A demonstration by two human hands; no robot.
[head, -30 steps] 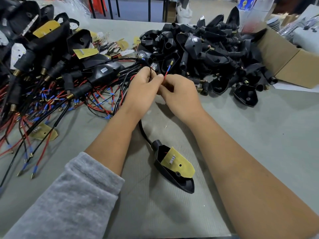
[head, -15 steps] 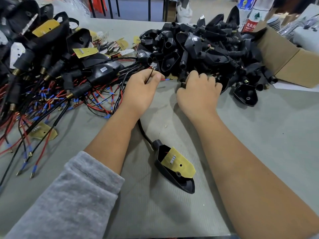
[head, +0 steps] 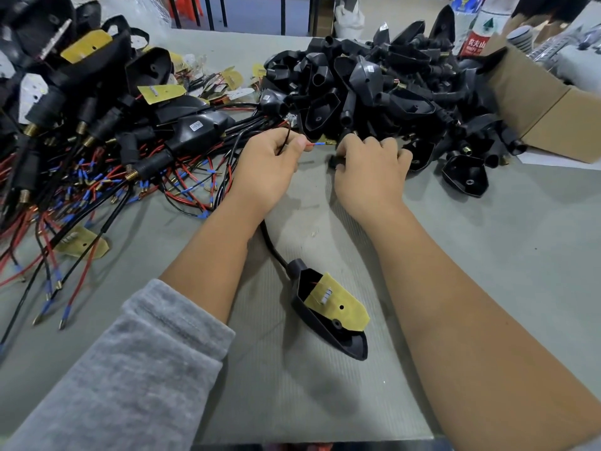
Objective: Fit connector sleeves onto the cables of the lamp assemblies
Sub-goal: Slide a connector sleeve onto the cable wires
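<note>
Red Chinese characters are seen on a bottle label (head: 475, 43) — unreadable. A wire (head: 313, 144) is pinched by the left hand (head: 266, 164); a sleeve (head: 335, 160) is gripped by the right hand (head: 369, 167) beside the black pile (head: 374, 83).

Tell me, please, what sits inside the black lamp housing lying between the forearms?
The lamp housing holds a yellow circuit board bearing a small white LED strip. A bit of red wire shows; anything beneath the board is covered.

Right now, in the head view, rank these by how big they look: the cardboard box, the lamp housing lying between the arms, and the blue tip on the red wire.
1. Cardboard box, partly cut off by the frame.
2. Lamp housing, nearer the camera, so the ranking is unsure.
3. Blue tip.
</note>
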